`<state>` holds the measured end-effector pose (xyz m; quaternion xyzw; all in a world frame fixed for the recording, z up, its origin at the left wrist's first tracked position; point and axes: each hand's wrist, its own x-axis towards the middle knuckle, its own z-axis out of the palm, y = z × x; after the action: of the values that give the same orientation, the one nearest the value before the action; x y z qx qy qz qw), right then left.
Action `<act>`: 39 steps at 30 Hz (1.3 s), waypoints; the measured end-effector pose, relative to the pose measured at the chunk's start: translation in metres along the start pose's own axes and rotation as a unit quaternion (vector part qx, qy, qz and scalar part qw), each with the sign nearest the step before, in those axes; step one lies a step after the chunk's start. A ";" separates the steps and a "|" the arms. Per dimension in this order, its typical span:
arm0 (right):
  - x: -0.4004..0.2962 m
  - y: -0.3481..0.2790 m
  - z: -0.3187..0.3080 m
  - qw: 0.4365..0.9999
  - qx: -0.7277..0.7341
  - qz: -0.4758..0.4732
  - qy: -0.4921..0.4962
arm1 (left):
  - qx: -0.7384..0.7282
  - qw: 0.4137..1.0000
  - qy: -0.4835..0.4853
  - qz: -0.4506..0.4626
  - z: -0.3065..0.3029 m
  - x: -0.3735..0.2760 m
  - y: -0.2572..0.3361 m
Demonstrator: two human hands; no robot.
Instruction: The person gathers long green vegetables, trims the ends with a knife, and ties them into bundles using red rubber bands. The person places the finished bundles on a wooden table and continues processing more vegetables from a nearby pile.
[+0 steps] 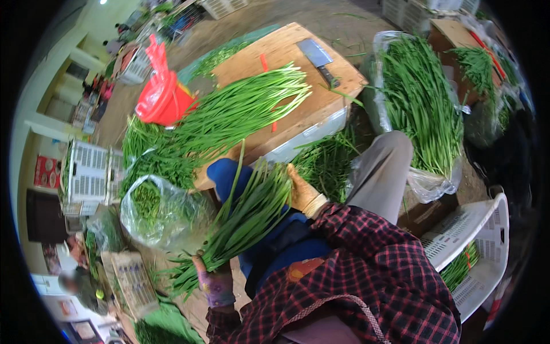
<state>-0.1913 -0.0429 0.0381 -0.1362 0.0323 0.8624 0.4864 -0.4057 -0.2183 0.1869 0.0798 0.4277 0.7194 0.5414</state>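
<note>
Over my lap lies a loose bunch of long green garlic chives. My left hand, in a purple flowered glove, grips it near the leafy lower end. At the other end my right hand, in a tan glove, holds the bunch from the side; some of its fingers are hidden. Before me, a layer of chives is spread on a wooden board, pale stems toward the right. Red strips stick out from under this layer. A cleaver rests on the board's far right.
Left of the board are a red bucket and a clear plastic bag of greens. To my right stand a plastic-lined container of chives and a white crate with a tied bundle. A person is at far left.
</note>
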 end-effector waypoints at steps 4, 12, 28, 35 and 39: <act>0.000 0.008 0.019 0.996 0.025 -0.008 0.081 | -0.038 0.991 0.039 -0.122 -0.011 -0.025 0.000; 0.015 -0.003 0.001 0.998 0.028 0.008 -0.055 | 0.305 0.729 -0.513 -0.335 0.093 0.023 0.111; -0.027 -0.028 0.102 0.981 -0.147 -0.090 -0.087 | 0.625 0.738 -0.241 0.087 0.155 0.100 -0.066; -0.029 -0.022 0.107 0.976 -0.157 -0.150 0.030 | 0.628 0.699 -0.329 -0.099 0.135 0.088 -0.013; -0.030 -0.010 0.121 0.961 -0.194 -0.185 0.064 | 0.714 0.619 -0.301 0.128 0.141 0.041 -0.050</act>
<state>-0.1928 -0.0394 0.1626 -0.2863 -0.1306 0.7365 0.5988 -0.3051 -0.1062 0.2246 0.7073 0.6049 0.1857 0.3151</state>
